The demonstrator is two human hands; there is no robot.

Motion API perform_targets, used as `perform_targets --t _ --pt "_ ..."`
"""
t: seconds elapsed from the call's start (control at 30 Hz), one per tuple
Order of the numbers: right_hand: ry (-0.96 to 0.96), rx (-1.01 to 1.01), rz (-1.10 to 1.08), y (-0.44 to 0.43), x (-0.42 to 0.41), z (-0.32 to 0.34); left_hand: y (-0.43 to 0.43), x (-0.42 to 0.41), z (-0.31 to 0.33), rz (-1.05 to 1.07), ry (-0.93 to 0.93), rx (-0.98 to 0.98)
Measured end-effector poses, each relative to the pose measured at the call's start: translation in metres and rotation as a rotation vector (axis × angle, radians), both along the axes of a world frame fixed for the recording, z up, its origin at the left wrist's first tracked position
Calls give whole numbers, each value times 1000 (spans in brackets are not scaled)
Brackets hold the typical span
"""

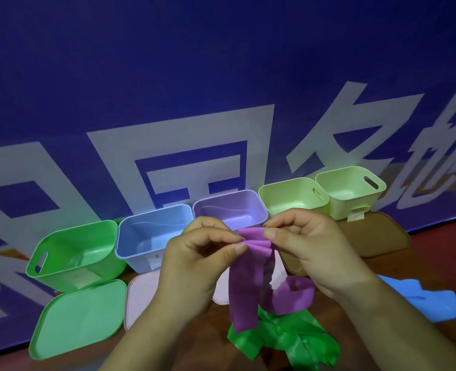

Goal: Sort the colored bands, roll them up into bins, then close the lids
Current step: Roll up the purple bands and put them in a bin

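Now, far left: green bin point(74, 253) open, green lid point(79, 317) flat before it | left hand point(194, 269) thumb and forefinger pinch purple band point(248, 277) top edge; it hangs before purple bin point(229, 210) | right hand point(309, 250) pinches same edge | green band point(288, 341) heaped below; blue band point(419, 298) far right

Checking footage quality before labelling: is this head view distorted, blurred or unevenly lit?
Head view: wide-angle distortion bows the blue printed backdrop; lighting is dim and bluish, brightest behind the lilac plastic bin; the purple elastic band pinched between left hand and right hand looks reasonably sharp.
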State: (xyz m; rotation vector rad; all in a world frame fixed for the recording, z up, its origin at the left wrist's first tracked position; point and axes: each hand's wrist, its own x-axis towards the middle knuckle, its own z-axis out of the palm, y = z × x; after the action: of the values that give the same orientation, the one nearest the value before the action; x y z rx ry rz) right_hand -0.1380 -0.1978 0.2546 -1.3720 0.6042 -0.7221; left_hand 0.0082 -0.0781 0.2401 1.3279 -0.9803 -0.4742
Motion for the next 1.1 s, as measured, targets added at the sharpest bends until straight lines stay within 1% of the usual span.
perform_targets --t 0.1,0.17,0.57,0.97,1.1 --pt "-35 88 32 4 2 4 1 3 -2 21 23 9" --pt "-45 112 54 4 2 6 1 3 -1 21 23 20" --pt "-16 109 154 3 1 3 -3 -5 3 58 180 9" --pt "16 58 184 -6 -6 -3 -6 -12 2 100 166 18" --pt "-7 17 207 -6 -9 1 -7 -14 -2 96 144 38"
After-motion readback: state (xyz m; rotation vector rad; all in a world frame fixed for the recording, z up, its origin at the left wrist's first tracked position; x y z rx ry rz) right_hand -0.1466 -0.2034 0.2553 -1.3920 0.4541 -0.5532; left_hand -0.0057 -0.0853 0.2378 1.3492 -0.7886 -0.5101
